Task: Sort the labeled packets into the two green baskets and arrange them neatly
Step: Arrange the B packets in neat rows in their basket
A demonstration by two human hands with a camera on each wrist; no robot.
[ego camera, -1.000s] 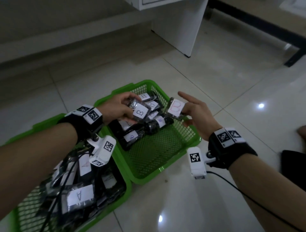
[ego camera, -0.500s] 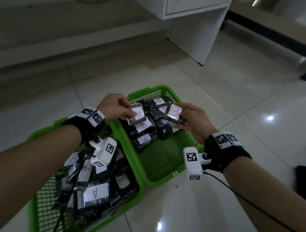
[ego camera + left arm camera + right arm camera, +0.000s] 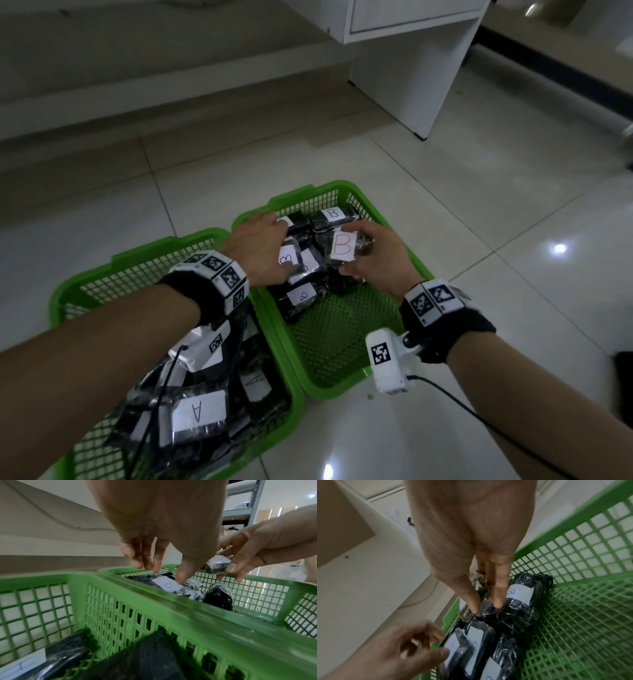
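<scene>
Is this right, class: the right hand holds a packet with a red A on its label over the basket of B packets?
Not quite. The head view shows the label on the packet in the right hand bears a red B, not an A. The rest holds: it is over the basket of B packets.

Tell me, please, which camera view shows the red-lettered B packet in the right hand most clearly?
The head view: the red B packet faces the camera, label readable, pinched by the right hand. The left wrist view shows only its dark end between fingertips. The right wrist view shows a crinkled edge behind the fingers.
</scene>
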